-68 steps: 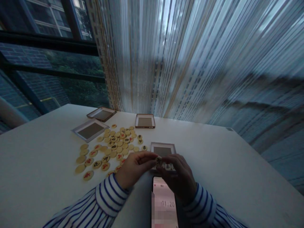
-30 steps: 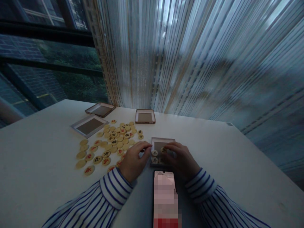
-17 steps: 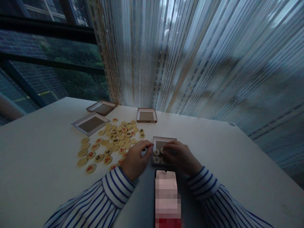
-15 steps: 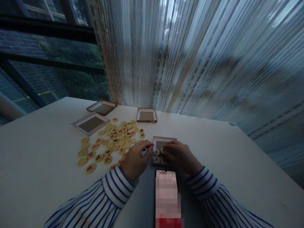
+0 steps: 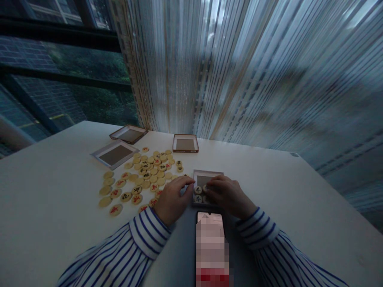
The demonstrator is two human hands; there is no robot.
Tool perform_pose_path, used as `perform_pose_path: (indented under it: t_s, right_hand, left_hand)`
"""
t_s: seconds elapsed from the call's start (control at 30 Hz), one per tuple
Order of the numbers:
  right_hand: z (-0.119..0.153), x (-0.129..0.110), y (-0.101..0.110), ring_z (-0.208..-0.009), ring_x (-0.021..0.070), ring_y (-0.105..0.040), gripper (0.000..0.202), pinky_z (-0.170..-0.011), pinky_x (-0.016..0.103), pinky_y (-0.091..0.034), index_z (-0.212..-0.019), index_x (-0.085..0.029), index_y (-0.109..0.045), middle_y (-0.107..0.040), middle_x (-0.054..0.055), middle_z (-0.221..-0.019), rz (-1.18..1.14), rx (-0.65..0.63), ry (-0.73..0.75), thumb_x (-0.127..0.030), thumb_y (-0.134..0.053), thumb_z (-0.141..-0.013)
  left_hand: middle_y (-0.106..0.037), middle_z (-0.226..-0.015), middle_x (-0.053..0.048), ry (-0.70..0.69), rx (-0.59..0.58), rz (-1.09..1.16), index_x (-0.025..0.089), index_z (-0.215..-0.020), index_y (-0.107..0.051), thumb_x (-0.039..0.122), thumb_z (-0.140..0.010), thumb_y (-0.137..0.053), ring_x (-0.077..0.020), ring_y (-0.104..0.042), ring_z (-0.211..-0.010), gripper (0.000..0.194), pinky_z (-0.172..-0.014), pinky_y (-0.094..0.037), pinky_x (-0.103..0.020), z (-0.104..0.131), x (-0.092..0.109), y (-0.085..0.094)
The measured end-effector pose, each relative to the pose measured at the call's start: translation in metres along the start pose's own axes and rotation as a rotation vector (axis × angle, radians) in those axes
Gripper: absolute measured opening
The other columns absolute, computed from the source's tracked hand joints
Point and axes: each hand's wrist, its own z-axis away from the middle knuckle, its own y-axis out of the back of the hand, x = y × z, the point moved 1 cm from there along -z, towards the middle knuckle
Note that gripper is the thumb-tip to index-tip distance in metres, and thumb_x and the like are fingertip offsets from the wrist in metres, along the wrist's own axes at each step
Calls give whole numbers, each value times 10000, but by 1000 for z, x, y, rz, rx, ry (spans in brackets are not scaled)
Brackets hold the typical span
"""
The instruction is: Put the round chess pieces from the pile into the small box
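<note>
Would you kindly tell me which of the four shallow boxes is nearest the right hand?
The pale box just beyond the phone, where the right hand touches a black-marked disc; the other three boxes sit farther back.

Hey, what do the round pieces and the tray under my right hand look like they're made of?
Round pieces: probably wood or plastic, with a smooth, fairly matte finish, judging by their even pale-yellow faces. Tray: perhaps cardboard, dull-finished, given its thin straight walls and flat greyish floor; plastic is possible.

2 white sleeves (image 5: 115, 250), stripes probably navy in dim light, cuffs (image 5: 149, 231) striped crosswise
</note>
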Motion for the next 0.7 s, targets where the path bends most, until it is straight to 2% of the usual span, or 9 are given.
perform_pose_path:
  t_s: [0.13, 0.43, 0.7]
  right_hand:
    - [0, 0, 0, -884, 193, -584, 174, -732, 315, -385, -886, -230, -686, -652, 55, -960, 17, -5, -2, -335, -564, -818]
    - [1, -2, 3, -889, 202, -580, 186, -719, 325, -365, -845, -240, -683, -646, 46, -956, 17, -41, -10, -352, -535, -837]
    - [2, 5, 0, -881, 185, -585, 178, -737, 312, -379, -902, -250, -690, -654, 44, -970, 14, -24, 0, -279, -527, -836]
  left_hand:
    - [-707, -908, -96, 0, -15, -2, 139, -893, -658, 194, -802, -474, -192, -648, -846, 212, -791, -509, -318, 0, -1, -1]
    - [-710, -895, -81, 0, -7, 8, 168, -876, -659, 194, -795, -493, -193, -651, -847, 186, -793, -515, -328, 0, -2, -2]
    - [-709, -897, -73, -8, 1, 4, 176, -877, -656, 193, -793, -488, -186, -649, -843, 188, -793, -515, -323, 0, -1, -1]
